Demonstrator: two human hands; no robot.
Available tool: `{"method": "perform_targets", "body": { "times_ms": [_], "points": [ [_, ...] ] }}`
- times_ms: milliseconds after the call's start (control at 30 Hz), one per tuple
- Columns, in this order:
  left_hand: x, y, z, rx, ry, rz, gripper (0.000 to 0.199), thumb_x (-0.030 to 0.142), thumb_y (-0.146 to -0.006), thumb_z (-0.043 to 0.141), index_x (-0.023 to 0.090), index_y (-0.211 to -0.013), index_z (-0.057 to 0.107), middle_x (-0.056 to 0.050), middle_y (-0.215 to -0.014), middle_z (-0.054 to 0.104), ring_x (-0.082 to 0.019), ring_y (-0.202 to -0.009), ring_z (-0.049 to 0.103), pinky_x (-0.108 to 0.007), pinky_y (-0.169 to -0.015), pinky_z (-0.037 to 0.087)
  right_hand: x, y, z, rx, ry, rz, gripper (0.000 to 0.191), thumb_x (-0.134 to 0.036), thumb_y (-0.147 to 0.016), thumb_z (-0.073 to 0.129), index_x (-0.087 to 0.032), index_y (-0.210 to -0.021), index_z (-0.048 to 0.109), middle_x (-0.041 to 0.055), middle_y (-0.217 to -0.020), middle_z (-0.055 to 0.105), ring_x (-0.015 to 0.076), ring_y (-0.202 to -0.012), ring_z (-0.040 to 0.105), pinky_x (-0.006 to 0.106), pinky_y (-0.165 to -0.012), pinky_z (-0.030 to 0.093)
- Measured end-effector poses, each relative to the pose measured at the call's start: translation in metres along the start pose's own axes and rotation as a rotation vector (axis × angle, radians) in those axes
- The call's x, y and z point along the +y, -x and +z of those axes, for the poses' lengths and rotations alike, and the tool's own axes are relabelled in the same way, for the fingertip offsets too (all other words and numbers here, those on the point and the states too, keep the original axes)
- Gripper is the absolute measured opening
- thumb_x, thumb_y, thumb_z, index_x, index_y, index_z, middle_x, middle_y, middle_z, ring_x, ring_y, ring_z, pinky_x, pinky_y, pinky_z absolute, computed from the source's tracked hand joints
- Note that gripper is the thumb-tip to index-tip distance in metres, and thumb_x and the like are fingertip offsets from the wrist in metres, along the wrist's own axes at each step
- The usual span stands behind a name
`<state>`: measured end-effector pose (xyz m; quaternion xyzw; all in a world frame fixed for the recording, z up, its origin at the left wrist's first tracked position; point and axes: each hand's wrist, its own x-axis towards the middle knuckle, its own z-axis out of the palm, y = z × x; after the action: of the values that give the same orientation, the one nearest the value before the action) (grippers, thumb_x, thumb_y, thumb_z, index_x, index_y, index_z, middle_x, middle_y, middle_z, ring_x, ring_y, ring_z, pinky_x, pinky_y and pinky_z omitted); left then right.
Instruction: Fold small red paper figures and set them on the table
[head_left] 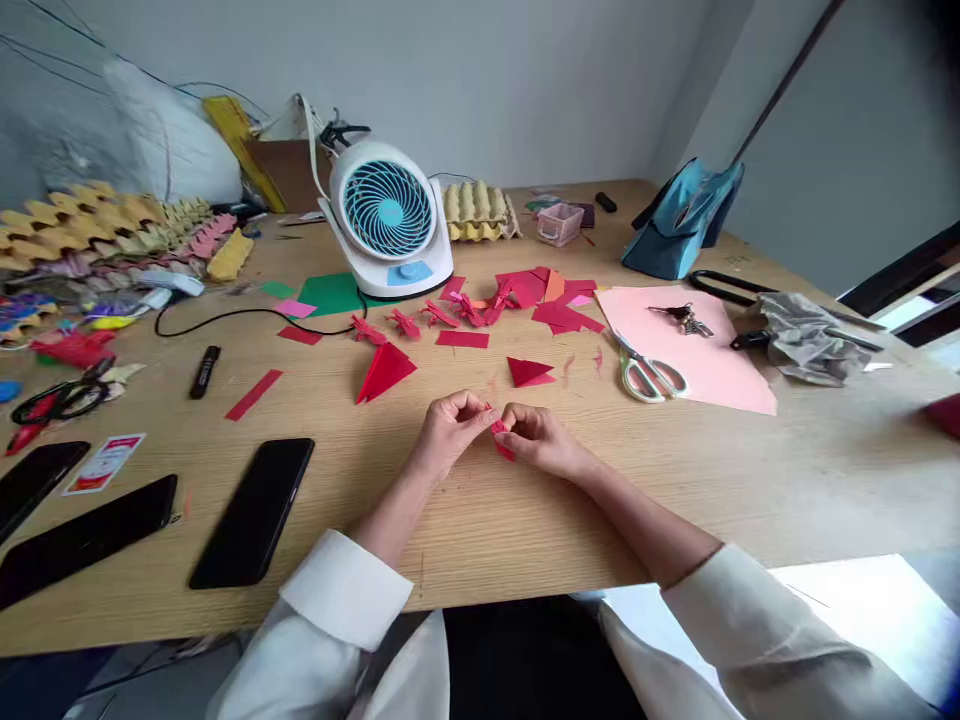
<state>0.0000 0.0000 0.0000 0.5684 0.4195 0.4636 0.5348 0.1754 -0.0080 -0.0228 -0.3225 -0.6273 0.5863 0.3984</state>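
Near the front middle of the wooden table, a small folded red paper piece (504, 449) is pinched between my two hands. My left hand (452, 432) grips its upper left tip, with the fingers closed. Thumb and fingers of my right hand (541, 437) are closed on its right side. Part of the paper is hidden by the fingertips. Beyond the hands lie a red folded triangle (387, 372), another red triangle (528, 372) and a row of several small folded red paper figures (437, 314).
A white fan (390, 215) stands at the back. Scissors (651, 378) and keys (688, 318) lie on pink paper (720, 365) to the right. A black phone (253, 512) is at the front left, near two more. Egg trays (97, 235) are stacked at the far left.
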Motion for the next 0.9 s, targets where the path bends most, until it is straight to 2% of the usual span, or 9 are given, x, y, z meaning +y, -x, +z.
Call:
{"method": "perform_targets", "body": {
  "times_ms": [233,400,533,667,900],
  "points": [
    [0.002,-0.001,-0.001,0.089,-0.013,-0.004,0.036,0.042,-0.072,0.079,0.016,-0.064,0.056,0.005,-0.057,0.048,-0.006,-0.052,0.039,-0.021,-0.049,0.032,0.002,0.0,0.002,0.004,0.021,0.015,0.031,-0.044,-0.086,0.067,-0.02,-0.076,0.052,-0.0025,-0.063,0.056,0.0096,-0.053,0.045,0.025,-0.052,0.034],
    [0.0,-0.002,-0.003,-0.02,0.005,-0.117,0.038,0.051,-0.072,0.078,0.016,-0.08,0.065,0.0,-0.074,0.062,-0.01,-0.061,0.048,-0.02,-0.048,0.038,-0.001,-0.002,-0.001,0.033,-0.004,0.037,0.035,-0.048,-0.084,0.069,-0.02,-0.075,0.05,-0.0019,-0.06,0.059,0.0101,-0.051,0.048,0.025,-0.051,0.035],
    [-0.004,-0.001,-0.005,-0.117,-0.022,-0.172,0.036,0.047,-0.07,0.081,0.014,-0.081,0.07,-0.002,-0.076,0.064,-0.01,-0.064,0.051,-0.019,-0.052,0.04,0.003,-0.004,-0.002,0.083,-0.015,0.053,0.041,-0.054,-0.078,0.073,-0.02,-0.075,0.051,-0.0036,-0.058,0.056,0.0098,-0.051,0.047,0.025,-0.052,0.036],
    [-0.007,0.0,-0.005,-0.097,-0.016,-0.14,0.033,0.045,-0.073,0.08,0.014,-0.077,0.068,-0.001,-0.072,0.062,-0.008,-0.061,0.049,-0.019,-0.052,0.039,0.004,-0.005,-0.003,0.085,-0.005,0.066,0.043,-0.056,-0.075,0.075,-0.02,-0.076,0.053,-0.0043,-0.059,0.054,0.0098,-0.053,0.045,0.025,-0.053,0.035],
    [-0.012,-0.004,-0.006,-0.029,-0.031,-0.074,0.035,0.047,-0.073,0.078,0.014,-0.075,0.065,0.001,-0.068,0.059,-0.008,-0.057,0.049,-0.02,-0.049,0.043,-0.004,-0.007,-0.009,0.133,-0.018,0.049,0.04,-0.056,-0.08,0.07,-0.017,-0.077,0.059,-0.0002,-0.069,0.059,0.0121,-0.063,0.052,0.028,-0.063,0.041]
  ]
}}
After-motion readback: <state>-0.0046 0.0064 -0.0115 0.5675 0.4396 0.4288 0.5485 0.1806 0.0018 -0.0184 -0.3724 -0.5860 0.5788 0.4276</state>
